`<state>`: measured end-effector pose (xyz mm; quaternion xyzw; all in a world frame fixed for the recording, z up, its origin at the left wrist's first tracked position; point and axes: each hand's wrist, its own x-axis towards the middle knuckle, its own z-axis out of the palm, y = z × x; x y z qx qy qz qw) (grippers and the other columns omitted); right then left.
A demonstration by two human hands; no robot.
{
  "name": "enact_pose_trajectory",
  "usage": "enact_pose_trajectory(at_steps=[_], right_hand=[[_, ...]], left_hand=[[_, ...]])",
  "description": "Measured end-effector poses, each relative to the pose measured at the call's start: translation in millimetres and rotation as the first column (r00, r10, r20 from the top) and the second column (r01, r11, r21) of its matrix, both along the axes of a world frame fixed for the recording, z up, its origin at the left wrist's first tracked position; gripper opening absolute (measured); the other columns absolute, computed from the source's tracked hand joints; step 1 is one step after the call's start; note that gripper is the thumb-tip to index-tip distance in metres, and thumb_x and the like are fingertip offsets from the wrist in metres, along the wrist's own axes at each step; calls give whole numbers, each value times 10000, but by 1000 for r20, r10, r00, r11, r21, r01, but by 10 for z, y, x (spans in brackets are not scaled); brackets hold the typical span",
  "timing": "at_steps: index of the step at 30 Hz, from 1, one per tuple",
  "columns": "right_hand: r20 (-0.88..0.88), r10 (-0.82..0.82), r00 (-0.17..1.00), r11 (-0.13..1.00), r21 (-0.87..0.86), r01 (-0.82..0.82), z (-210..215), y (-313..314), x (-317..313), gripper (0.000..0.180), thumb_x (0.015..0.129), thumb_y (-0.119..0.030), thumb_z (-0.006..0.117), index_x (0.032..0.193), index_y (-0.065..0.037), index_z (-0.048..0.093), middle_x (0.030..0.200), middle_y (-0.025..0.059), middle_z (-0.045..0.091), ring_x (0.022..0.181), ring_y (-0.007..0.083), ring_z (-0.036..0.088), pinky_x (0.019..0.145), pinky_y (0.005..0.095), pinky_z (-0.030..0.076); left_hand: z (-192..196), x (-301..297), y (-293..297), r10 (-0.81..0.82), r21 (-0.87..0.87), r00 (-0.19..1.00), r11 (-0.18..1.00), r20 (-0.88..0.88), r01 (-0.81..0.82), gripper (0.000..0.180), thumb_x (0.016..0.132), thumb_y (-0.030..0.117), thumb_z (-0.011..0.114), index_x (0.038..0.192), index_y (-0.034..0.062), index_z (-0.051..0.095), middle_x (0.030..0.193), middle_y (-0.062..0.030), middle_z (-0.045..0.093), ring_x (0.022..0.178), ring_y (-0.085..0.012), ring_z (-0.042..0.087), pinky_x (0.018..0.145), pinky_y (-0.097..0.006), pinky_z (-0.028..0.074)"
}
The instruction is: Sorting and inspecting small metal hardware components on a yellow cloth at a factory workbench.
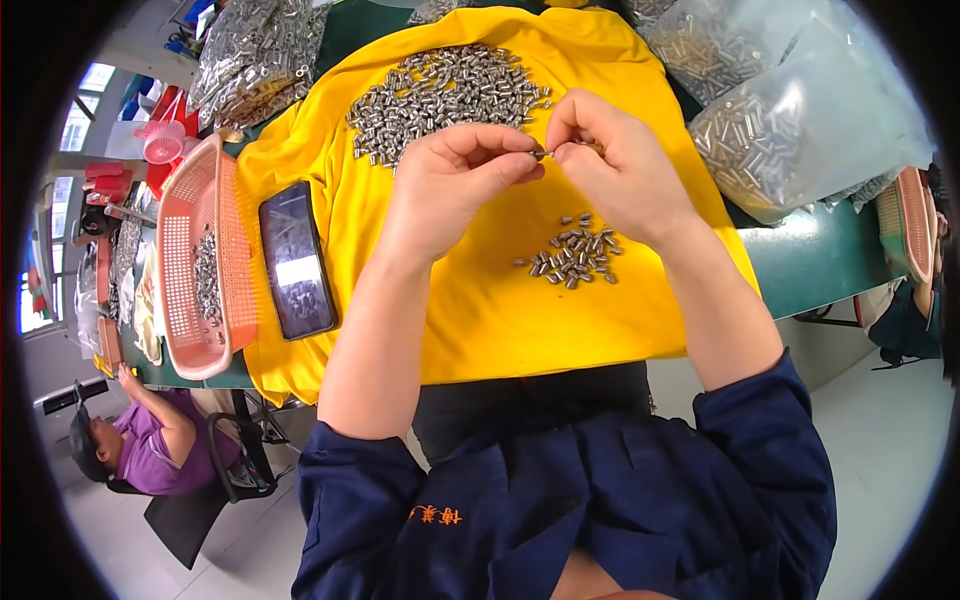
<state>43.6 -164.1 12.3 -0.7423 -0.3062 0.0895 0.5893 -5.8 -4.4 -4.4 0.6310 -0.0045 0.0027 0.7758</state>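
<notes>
My left hand (445,190) and my right hand (628,170) meet over a yellow cloth (480,330), fingertips almost touching. Both are closed in a pinch. Between them shows a small dark metal piece (541,154), its end at my left fingertips; most of it is hidden. A brownish bit peeks out by my right fingers, too small to name. Just beyond my hands spreads a large pile of small silver metal cylinders (440,90). A smaller pile of similar cylinders (578,253) lies nearer me, below my right hand.
Left of the cloth stands a pink plastic basket (240,270) holding some metal pieces. A dark phone (298,262) lies beside it. Clear bags of metal parts (750,140) sit at the right on the green table (820,262). Another person (155,440) sits at the far left.
</notes>
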Motion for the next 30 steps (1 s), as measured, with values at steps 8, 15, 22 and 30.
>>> enact_pose_trajectory(at_steps=[8,15,22,30], right_hand=[[266,-15,964,994,-102,44,-17,7,-36,48,698,-73,462,715,-28,461,559,116,488,499,233,480,475,315,380],[327,-66,943,979,-162,125,-50,37,-57,56,692,-80,472,714,-36,445,585,148,513,570,324,512,512,392,391],[267,-172,948,985,77,157,61,-88,38,70,698,-86,472,745,-36,486,593,82,486,517,195,477,504,289,384],[144,-107,984,994,27,105,5,-7,-11,50,697,-59,472,735,-27,475,586,60,467,512,120,424,482,245,356]], left_hand=[[39,-20,-56,51,180,998,982,20,-54,95,737,-10,589,830,-23,603,773,-64,622,715,-111,597,664,-202,477],[-21,-5,-72,73,345,996,935,56,-88,90,724,2,593,810,-17,611,751,-46,624,691,-83,584,640,-190,466],[27,19,219,72,297,994,954,-86,-43,147,760,-18,557,906,-16,582,787,-60,606,729,-123,584,692,-215,466],[-51,16,32,67,323,998,944,10,-67,188,786,12,539,970,-23,559,834,-39,589,759,-100,566,679,-195,445]])
